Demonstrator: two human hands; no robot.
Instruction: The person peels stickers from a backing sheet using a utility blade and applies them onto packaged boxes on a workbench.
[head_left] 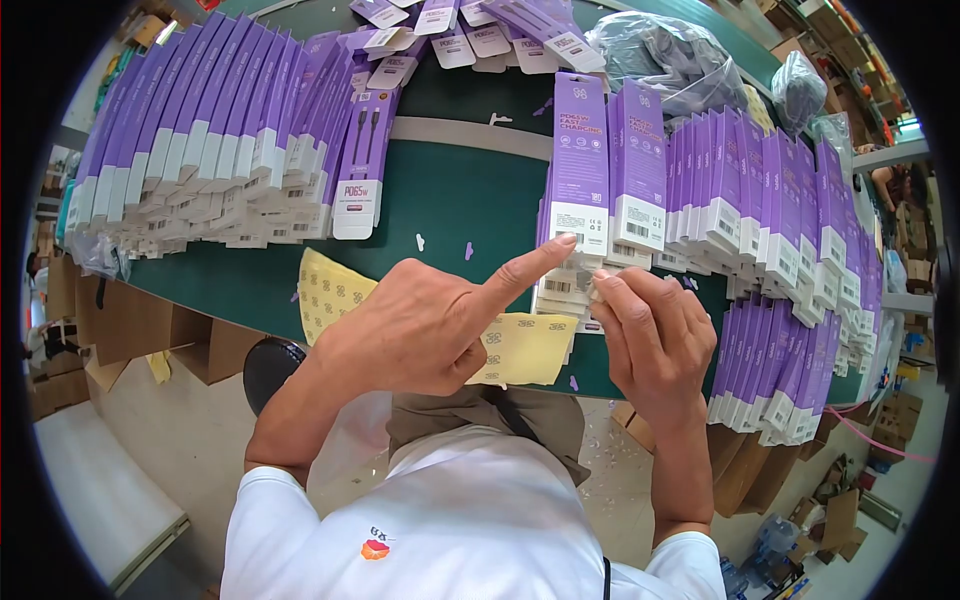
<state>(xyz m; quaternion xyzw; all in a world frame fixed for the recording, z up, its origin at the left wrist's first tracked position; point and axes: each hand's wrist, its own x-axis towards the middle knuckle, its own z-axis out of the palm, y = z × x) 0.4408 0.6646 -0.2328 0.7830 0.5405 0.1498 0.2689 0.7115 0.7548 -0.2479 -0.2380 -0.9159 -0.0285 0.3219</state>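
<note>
My left hand (pixel 430 320) has its index finger stretched out, the tip at the white lower end of a purple cable box (pixel 580 160). Its other fingers are curled over a yellow sticker sheet (pixel 525 350) printed with small dark marks, which shows on both sides of the hand. Close by, my right hand (pixel 655 335) pinches thumb and fingers together near the bottom of that box; what lies in the pinch is too small to make out. A second purple box (pixel 638 170) lies right beside the first, back side up.
Stacked purple-and-white boxes (pixel 190 130) fill the table's left side, and more rows (pixel 770 200) stand at the right. Flat hang-tab boxes (pixel 480 35) and a clear plastic bag (pixel 665 60) lie at the back. Small purple and white scraps dot the green table (pixel 450 190).
</note>
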